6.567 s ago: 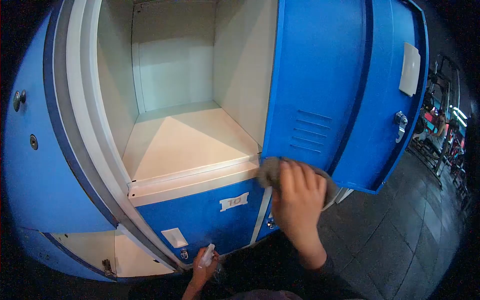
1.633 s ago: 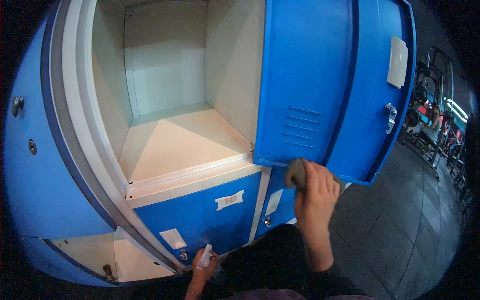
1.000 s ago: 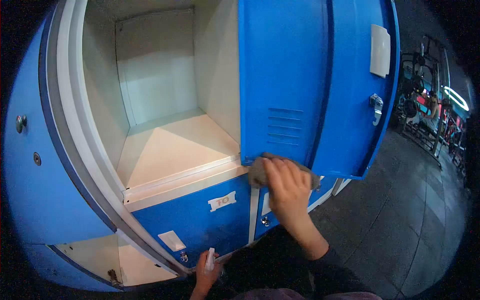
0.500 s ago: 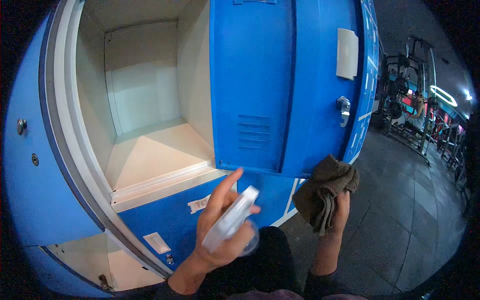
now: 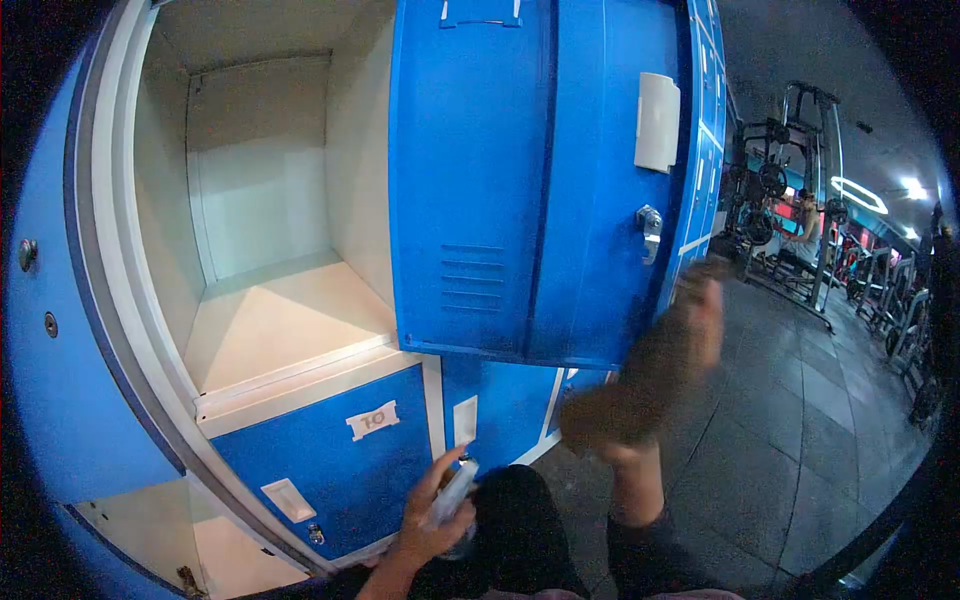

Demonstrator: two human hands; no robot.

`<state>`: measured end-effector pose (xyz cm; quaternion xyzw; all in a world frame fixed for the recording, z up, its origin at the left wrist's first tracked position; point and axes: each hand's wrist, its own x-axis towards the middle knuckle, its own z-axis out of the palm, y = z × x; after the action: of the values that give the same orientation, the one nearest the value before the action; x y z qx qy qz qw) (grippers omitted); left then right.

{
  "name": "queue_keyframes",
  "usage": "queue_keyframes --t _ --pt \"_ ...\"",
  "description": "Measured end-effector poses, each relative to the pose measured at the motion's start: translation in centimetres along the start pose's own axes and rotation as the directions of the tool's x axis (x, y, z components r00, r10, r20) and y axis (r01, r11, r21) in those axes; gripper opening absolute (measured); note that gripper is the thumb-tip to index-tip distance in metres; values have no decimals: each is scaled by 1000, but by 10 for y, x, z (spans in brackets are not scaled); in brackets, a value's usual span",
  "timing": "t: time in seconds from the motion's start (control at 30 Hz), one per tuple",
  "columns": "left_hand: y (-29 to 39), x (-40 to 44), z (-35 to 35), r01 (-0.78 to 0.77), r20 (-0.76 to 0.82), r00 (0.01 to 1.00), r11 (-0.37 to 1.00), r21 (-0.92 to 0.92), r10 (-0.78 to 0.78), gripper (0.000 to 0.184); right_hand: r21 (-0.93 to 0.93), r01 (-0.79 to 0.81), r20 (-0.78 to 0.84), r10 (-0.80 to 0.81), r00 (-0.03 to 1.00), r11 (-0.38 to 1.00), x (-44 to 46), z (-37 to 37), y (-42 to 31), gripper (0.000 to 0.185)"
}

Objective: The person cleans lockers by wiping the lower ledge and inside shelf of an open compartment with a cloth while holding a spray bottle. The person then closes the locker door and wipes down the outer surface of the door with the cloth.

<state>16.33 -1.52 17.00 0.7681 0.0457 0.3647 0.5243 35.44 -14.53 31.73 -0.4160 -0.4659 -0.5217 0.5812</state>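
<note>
Wrapping round a white-topped spray bottle (image 5: 456,495) at 6 o'clock, the fingers of the left hand (image 5: 425,530) hide much of it. Toward 4 o'clock the right hand (image 5: 708,335) grips a brown cloth (image 5: 635,395); blur and folds mask exactly how those fingers close. Open room lies between bottle and cloth, above a dark knee (image 5: 515,530). The cloth overlaps the lower corner of the open blue door (image 5: 470,170) in view; whether they touch, I cannot tell. At 7 o'clock a closed locker door (image 5: 325,470) carries a handwritten paper label (image 5: 372,420). Left of it, an open lower compartment (image 5: 225,550) is cut off by the view's edge. At 10 o'clock the upper compartment (image 5: 265,215) shows pale walls and base. Dark floor tiles (image 5: 760,450) stretch away at 4 o'clock toward a dim weight rack (image 5: 790,205) at 2.
</note>
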Motion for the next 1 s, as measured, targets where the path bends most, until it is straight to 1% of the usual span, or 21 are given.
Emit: queue_keyframes --t 0.03,0.07,0.1,0.17,0.2,0.27,0.3,0.4,0.5,0.57,0.6,0.67,0.7,0.77,0.8,0.83,0.9,1.0 --pt "-23 -14 -2 13 -30 999 998 62 -11 64 -254 345 226 -292 929 903 25 9 -29 74" --pt "-42 -26 -4 30 -60 998 992 122 -23 63 -387 359 314 -245 917 849 25 25 -35 55" --pt "-55 -36 -8 70 -65 996 988 135 -62 63 -481 456 417 -262 870 748 25 41 -23 55" --pt "-79 -52 -13 151 -74 987 976 155 -141 62 -558 411 509 -94 856 721 33 65 -10 55" --pt "-102 -60 -11 15 -97 995 948 319 17 61 -551 396 478 -111 871 734 39 70 -8 58" --pt "-145 -74 -7 58 -119 992 981 186 -36 61 -534 374 416 -149 897 759 52 79 -3 64" --pt "-156 -77 -6 79 -126 990 990 117 -64 60 -541 381 386 -180 905 750 64 85 0 64" --pt "-154 -77 -1 237 -162 957 971 -34 -239 55 -564 409 303 -280 911 717 114 105 13 65" --pt "-154 -77 -5 150 -119 981 988 -43 -154 58 -587 460 227 -410 883 666 180 126 26 68" --pt "-164 -80 -5 242 -111 963 969 -45 -245 57 -627 382 234 -303 924 679 218 132 13 62" --pt "-167 -79 -5 286 -107 951 957 -46 -290 57 -675 363 184 -330 926 642 234 139 15 63" --pt "-169 -77 -5 164 -94 985 963 212 -147 56 -717 399 150 -432 889 572 240 143 22 63" --pt "-169 -76 -6 97 -75 994 937 336 -77 55 -737 413 134 -483 865 535 241 144 20 64" --pt "-165 -77 -2 162 -84 984 983 86 -154 55 -652 465 194 -461 866 599 219 137 18 63" --pt "-164 -78 -1 190 -82 978 981 -40 -193 54 -609 479 222 -445 868 632 201 133 22 64" --pt "-170 -80 -2 150 -82 985 989 -12 -150 54 -565 491 252 -428 868 663 182 128 23 65" --pt "-188 -84 -3 66 -83 995 997 42 -62 54 -574 442 326 -303 896 689 137 112 10 66" --pt "-161 -81 -12 167 19 985 977 131 -171 53 -561 403 445 -147 883 723 65 87 -2 68"
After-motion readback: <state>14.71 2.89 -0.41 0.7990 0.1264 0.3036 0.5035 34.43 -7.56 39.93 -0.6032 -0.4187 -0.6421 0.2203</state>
